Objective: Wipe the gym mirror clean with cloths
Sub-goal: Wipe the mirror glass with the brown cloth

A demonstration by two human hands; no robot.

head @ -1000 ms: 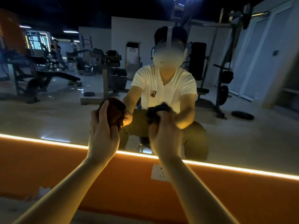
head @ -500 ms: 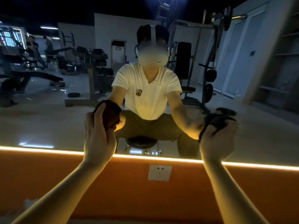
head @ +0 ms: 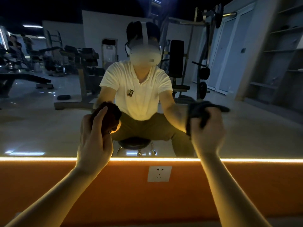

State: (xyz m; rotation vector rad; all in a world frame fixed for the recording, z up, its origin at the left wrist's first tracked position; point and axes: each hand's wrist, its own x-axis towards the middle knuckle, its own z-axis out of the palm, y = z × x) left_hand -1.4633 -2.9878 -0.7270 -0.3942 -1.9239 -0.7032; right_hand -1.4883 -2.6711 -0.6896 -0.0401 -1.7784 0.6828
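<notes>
Closest to us, the orange wall [head: 49, 185] carries a white socket [head: 159, 174] beneath a glowing light strip [head: 262, 160]. Above it, our left hand [head: 95, 138] grips a bunched brown cloth [head: 111, 112] and our right hand [head: 208, 133] curls around a dark cloth [head: 198, 108], both cloths against the mirror [head: 49, 128]. A stool [head: 134, 142] is reflected beyond.

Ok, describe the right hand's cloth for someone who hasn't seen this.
Find the gym mirror above the glowing strip. Right of the wall socket, the right hand grips a bunched cloth against the glass. It is charcoal black, unlike the reddish-brown cloth in the left hand.
</notes>
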